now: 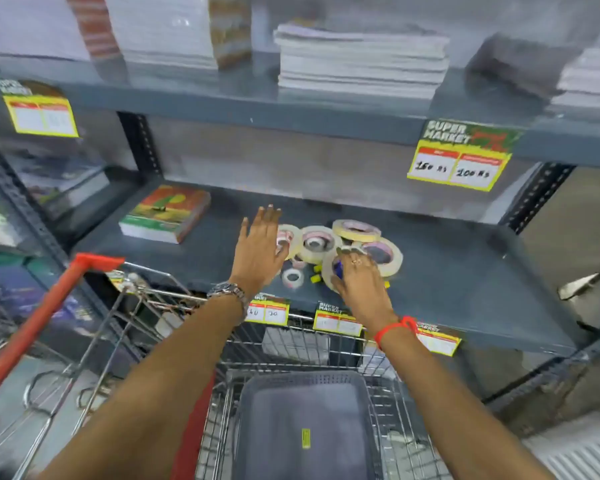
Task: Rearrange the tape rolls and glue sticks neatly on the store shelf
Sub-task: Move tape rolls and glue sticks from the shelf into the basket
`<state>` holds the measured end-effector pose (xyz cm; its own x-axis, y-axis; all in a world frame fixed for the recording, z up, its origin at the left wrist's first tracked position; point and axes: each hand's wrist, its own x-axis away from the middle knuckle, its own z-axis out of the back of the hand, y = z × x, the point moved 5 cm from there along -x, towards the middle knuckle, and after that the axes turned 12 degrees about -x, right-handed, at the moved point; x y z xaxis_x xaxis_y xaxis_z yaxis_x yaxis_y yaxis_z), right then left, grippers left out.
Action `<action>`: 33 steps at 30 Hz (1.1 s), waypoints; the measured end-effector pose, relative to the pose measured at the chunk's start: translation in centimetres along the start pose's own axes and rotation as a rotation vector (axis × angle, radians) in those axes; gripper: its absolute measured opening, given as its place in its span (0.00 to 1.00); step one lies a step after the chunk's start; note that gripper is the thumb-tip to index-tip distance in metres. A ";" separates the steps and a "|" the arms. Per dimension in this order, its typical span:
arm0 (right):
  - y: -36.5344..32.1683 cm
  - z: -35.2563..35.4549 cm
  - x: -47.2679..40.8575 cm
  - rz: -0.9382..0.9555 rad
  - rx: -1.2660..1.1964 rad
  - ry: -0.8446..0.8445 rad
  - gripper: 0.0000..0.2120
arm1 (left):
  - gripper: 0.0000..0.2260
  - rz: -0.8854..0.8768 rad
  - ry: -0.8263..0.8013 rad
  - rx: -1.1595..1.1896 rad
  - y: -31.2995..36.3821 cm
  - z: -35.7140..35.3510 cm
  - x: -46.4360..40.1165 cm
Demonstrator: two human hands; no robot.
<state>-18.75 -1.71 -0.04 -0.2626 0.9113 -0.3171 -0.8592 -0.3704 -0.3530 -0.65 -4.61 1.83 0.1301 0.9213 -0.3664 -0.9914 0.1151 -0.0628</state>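
Left hand [262, 245] grip wide above tape rolls [317, 241], right hand [355, 277] grip holding one roll, book [167, 213] left, cart [291, 341] below shelf [465, 282]

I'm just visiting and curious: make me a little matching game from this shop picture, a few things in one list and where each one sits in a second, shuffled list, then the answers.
Things:
1. book
2. tape rolls
3. tray
4. paper stack

Places:
A. on the top shelf
B. inside the trolley
C. between the two hands, on the middle shelf
D. left end of the middle shelf

Pairs: 1-D, 2-C, 3-B, 4-A
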 end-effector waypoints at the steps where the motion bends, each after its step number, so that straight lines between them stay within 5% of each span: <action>1: 0.5 -1.3 -0.2 -0.029 0.007 -0.049 0.22 | 0.28 0.049 -0.103 0.024 -0.2 -1.3 -0.3; 6: 2.1 -4.7 -0.5 -0.204 -0.029 -0.157 0.23 | 0.28 0.099 -0.382 0.154 -0.5 -7.1 -1.5; 10: 2.7 -5.5 -0.9 -0.242 -0.036 -0.110 0.17 | 0.26 0.089 -0.416 0.116 -0.9 -9.3 -2.3; 17: 2.7 -5.6 -0.3 -0.212 0.033 -0.010 0.16 | 0.15 0.090 -0.261 0.074 -0.6 -8.1 -2.2; 25: -0.9 -6.1 9.6 0.068 -0.137 0.286 0.17 | 0.13 0.063 0.233 0.307 1.1 -5.9 10.4; 28: 0.1 -10.4 14.5 0.081 -0.057 0.117 0.13 | 0.12 0.014 0.114 0.285 1.7 -9.3 17.6; 33: 3.1 -17.8 20.2 -0.048 0.026 -0.439 0.20 | 0.16 -0.036 -0.371 0.226 3.3 -16.7 25.2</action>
<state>-18.89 12.37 -23.19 -0.3794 0.9192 0.1054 -0.8841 -0.3265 -0.3343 -0.42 12.80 -23.16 0.1910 0.9816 -0.0068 -0.9701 0.1899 0.1510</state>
